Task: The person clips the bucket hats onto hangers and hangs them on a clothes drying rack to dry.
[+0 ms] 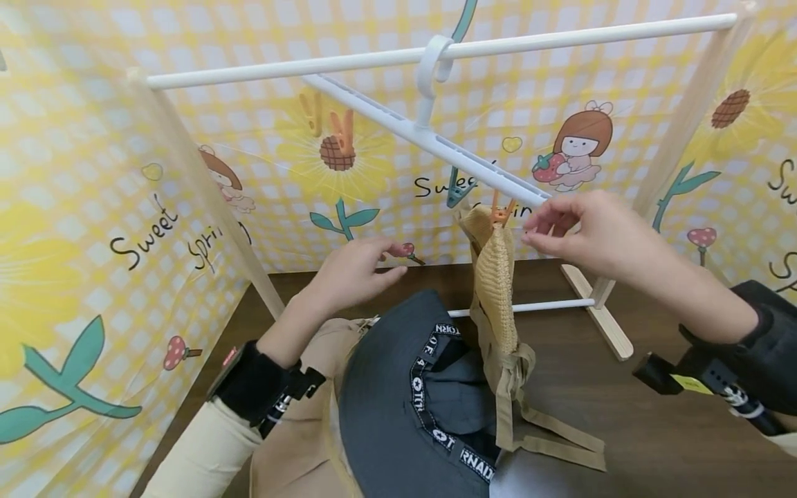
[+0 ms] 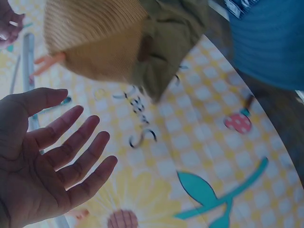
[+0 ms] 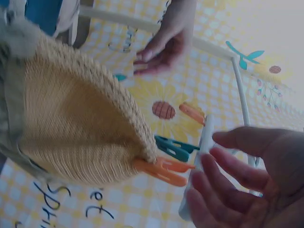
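Note:
A woven straw hat with khaki fabric ties hangs from the white hanger, its edge caught in an orange clip. Beside that clip is a teal clip. My right hand is at the hanger's lower right end, fingers loosely bent, thumb apart from them. To the left of the straw hat, my left hand hovers over the dark hat with nothing in it. Its fingers are spread and relaxed in the left wrist view.
The hanger hooks over the white rail of a wooden-legged rack and tilts down rightward. Another orange clip and a yellow clip hang on its left half. Below lie a dark bucket hat with a lettered band and a tan fabric item.

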Demonstrator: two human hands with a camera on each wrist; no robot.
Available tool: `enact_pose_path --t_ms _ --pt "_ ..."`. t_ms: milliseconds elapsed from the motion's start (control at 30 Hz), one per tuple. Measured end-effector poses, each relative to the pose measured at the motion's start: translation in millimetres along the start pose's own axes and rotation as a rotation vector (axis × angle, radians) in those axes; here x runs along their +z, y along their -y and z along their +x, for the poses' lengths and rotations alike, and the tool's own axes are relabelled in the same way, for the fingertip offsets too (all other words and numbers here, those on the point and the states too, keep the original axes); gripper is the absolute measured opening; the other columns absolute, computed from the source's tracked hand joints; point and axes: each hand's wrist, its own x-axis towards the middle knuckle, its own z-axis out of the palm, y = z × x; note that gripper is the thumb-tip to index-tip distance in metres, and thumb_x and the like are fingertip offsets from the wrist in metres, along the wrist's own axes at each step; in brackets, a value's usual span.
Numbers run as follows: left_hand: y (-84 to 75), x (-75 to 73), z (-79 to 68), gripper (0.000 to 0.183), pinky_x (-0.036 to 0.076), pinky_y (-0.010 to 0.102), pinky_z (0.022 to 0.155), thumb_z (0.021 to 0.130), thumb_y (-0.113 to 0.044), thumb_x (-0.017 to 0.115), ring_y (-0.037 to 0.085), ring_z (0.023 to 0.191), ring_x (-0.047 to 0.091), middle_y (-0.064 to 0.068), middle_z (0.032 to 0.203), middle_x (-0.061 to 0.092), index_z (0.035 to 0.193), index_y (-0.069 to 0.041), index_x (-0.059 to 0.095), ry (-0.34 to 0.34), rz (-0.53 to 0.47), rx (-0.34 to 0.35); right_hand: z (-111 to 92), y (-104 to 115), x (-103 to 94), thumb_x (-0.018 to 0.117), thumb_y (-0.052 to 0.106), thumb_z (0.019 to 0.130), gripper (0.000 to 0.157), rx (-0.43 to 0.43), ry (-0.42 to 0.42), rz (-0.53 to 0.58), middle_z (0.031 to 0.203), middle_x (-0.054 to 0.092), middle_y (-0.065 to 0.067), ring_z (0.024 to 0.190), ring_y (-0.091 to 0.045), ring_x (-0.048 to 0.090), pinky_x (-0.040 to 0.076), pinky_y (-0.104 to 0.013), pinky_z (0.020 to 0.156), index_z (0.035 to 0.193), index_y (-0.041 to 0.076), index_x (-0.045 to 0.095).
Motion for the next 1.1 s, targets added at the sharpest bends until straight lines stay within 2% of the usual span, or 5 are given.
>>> enact_pose_path --t_ms 167,500,667,833,1100 --pt "14.6 1.0 -5.5 0.024 0.055 0.044 0.075 0.090 -0.028 0.059 0.021 0.097 0.062 0.005 0.108 0.069 0.110 -0.014 0.063 0.017 0.017 -0.032 4 -6 -3.2 0.074 0.021 0.077 0.021 0.050 -0.162 -0.116 0.079 0.058 -0.010 0.066 -0.024 0.054 0.035 -0.033 0.047 0.089 0.008 0.064" --pt "29.5 22.4 -28.6 0.022 0.056 0.044 0.076 0.089 -0.025 0.060 0.022 0.095 0.063 0.006 0.104 0.069 0.105 -0.011 0.065 0.111 0.063 0.018 7 -24 0.4 0.074 0.013 0.076 0.018 0.039 -0.246 -0.121 0.082 0.056 -0.015 0.064 -0.026 0.050 0.033 -0.034 0.048 0.088 0.006 0.063" --pt "30.8 45.6 -47.5 0.022 0.058 0.039 0.069 0.088 -0.025 0.061 0.019 0.089 0.064 0.004 0.103 0.067 0.105 -0.012 0.065 0.206 0.142 0.112 6 -28 -0.2 0.073 0.011 0.076 0.017 0.042 -0.246 -0.107 0.081 0.056 -0.014 0.065 -0.025 0.050 0.033 -0.034 0.050 0.088 0.005 0.062" --pt "14.8 67.0 -63.7 0.025 0.057 0.037 0.075 0.090 -0.032 0.058 0.016 0.096 0.062 0.002 0.109 0.066 0.110 -0.017 0.064 0.350 0.277 0.266 0 -23 1.6 0.071 0.009 0.077 0.014 0.023 -0.235 -0.094 0.077 0.055 -0.010 0.065 -0.023 0.047 0.034 -0.032 0.051 0.087 0.006 0.062" --pt "-9.0 98.8 -62.8 0.018 0.056 0.032 0.079 0.089 -0.025 0.059 0.016 0.095 0.059 0.001 0.102 0.065 0.105 -0.017 0.064 0.394 0.289 0.460 -16 -4 19.7 0.071 0.005 0.076 0.012 -0.129 -0.166 -0.083 0.075 0.061 -0.007 0.066 -0.018 0.054 0.042 -0.032 0.051 0.084 0.006 0.062"
